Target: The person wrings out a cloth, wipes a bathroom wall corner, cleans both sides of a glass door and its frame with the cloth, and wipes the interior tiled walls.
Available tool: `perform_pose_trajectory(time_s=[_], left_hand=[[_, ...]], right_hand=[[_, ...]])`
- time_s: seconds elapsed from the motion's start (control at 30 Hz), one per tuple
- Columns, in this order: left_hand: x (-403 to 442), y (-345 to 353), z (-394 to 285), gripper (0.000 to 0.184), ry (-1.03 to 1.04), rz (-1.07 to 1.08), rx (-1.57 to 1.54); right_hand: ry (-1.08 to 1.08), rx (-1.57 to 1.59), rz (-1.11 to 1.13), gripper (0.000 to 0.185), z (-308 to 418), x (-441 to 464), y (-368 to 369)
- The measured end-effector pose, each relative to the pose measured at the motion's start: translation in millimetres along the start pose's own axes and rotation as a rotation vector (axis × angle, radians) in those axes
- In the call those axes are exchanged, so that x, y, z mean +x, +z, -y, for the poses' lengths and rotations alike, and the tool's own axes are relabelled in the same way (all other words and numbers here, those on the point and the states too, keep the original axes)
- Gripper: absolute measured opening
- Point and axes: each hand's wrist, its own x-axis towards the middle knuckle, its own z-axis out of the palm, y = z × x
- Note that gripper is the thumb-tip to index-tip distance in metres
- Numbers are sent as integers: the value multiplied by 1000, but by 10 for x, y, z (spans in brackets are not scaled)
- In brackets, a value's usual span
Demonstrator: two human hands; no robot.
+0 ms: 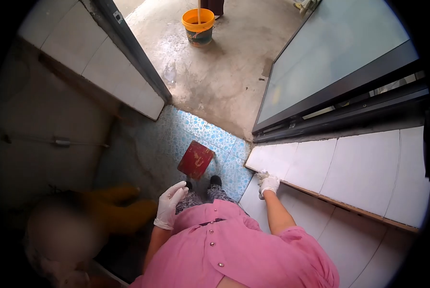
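Note:
My left hand [169, 206], in a thin white glove, hangs beside the pink shirt [203, 223]. Its fingers are loosely stretched, and nothing shows in them. My right hand [269, 185], also gloved, is at the end of the white tiled ledge [272, 157], by its brown edge. The fingers there are bent and closed; greyish stuff shows at their tips, and whether it is a held thing or dirt on the glove cannot be made out. In front of my feet stands a worn red stool [196, 160] on blue patterned floor tiles [234, 165].
A person in yellow-brown clothing [114, 211] is low at my left, in shadow. A dark-framed glass door [335, 62] stands at the right. Beyond the doorway, an orange bucket [198, 33] with a stick in it rests on concrete. A tiled wall [100, 57] borders the left.

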Motion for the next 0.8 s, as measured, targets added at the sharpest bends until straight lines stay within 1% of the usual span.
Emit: perform_pose_trajectory(time_s=[0.03,0.07,0.13,0.17,0.2,0.27,0.3,0.4,0.43,0.47,0.53,0.57,0.6,0.67,0.73,0.77,0.8], left_hand=[[20,133,-49,35,11,31,10],[70,269,-75,35,15,38,8],[155,480,-150,35,-1,141,11],[186,577,-245,37,-11,188,27],[243,652,-320,37,-10,190,27],[417,783,-465,33,-56,250,4],[507,807,-505,32,-48,267,-11],[748,789,-656,31,-43,246,-18],[834,736,-706,31,-47,229,-10],[947,658,-765,36,-6,230,89],[1268,413,-860,31,-16,187,53],[1461,293,-921,31,3,159,61],[1668,182,-1011,32,25,134,74],[2143,1,-1235,33,10,133,99],[2759,-172,-1468,33,-83,164,141],[3042,-176,-1694,34,-120,208,185],[3269,-159,-1940,38,-27,305,242]], right_hand=[[19,-77,44,34,10,-78,-127],[26,-77,40,34,-5,-108,-237],[-10,62,66,33,-20,-145,-366],[-26,50,61,34,-17,-148,-410],[-23,51,60,34,-18,-145,-449],[45,226,77,35,-14,-93,-542],[66,259,87,40,0,-76,-591],[140,353,59,43,46,27,-574],[134,329,25,43,52,49,-570],[167,341,26,43,63,121,-528],[299,422,166,43,84,409,-378],[247,459,95,40,74,495,-279],[271,561,60,38,95,577,-218],[410,944,-40,34,109,764,-116],[597,1441,-263,30,200,917,-47],[669,1637,-415,29,238,968,-29],[846,1915,-497,29,333,779,-353]])
